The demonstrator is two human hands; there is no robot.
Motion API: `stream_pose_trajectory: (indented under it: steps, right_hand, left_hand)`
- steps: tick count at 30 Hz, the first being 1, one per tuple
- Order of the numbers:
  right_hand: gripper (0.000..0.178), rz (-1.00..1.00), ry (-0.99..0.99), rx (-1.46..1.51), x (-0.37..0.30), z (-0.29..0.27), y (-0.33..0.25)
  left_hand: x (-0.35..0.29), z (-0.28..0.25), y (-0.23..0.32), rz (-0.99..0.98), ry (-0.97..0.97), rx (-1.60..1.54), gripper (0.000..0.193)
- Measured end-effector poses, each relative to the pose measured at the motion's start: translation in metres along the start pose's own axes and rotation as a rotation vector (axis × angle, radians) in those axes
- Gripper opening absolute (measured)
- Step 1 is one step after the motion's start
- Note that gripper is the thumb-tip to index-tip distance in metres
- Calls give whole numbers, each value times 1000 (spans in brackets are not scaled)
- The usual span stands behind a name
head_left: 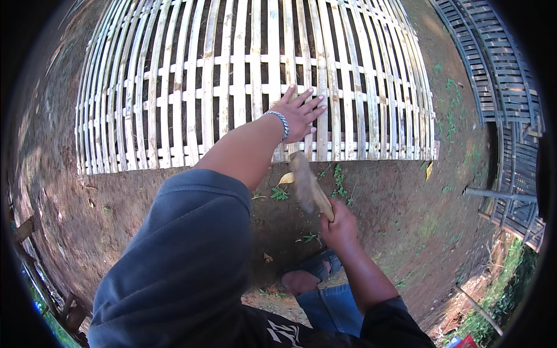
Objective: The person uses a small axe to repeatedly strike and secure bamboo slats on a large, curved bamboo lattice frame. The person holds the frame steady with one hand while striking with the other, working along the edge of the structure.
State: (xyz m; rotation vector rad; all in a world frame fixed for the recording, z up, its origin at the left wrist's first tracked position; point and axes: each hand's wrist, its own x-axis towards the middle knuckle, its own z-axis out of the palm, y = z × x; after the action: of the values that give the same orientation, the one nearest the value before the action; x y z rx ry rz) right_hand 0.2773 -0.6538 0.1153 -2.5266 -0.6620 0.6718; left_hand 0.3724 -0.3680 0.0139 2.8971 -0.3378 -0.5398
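A large panel of pale bamboo slats (191,75) lies on the ground, its long strips crossing several thin crosspieces. My left hand (300,116), with a braided bracelet at the wrist, presses flat on the slats near the panel's close edge, fingers spread. Below that edge, my right hand (340,225) is closed around the wooden handle of a mallet (303,182). The mallet's thick grey-brown head is smeared by motion. Its upper end appears beside the panel's near edge; whether it touches a slat I cannot tell.
Brown bare soil (145,214) surrounds the panel, with small weeds (339,180) and a yellow leaf (286,178). My sandalled foot (307,278) stands below the mallet. Dark, weathered slatted panels (505,75) are at the right, with a pole (500,194) sticking out.
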Motion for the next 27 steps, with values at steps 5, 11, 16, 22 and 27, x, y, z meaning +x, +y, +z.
stream_pose_trajectory:
  steps: [5,11,16,22,27]
  right_hand:
    - [31,64,4,-229,13,8,39]
    - [27,104,-35,-60,16,-8,9]
    - [27,143,-87,-161,20,13,42]
    - [32,67,-92,-102,8,9,3]
    - [29,317,-206,-149,24,25,44]
  left_hand:
    - [7,-1,4,19,26,23,67]
    - [1,1,0,5,9,53,68]
    - [2,2,1,12,39,49,68]
    - [3,3,-2,17,36,48,68]
    - [4,3,2,24,39,51,68]
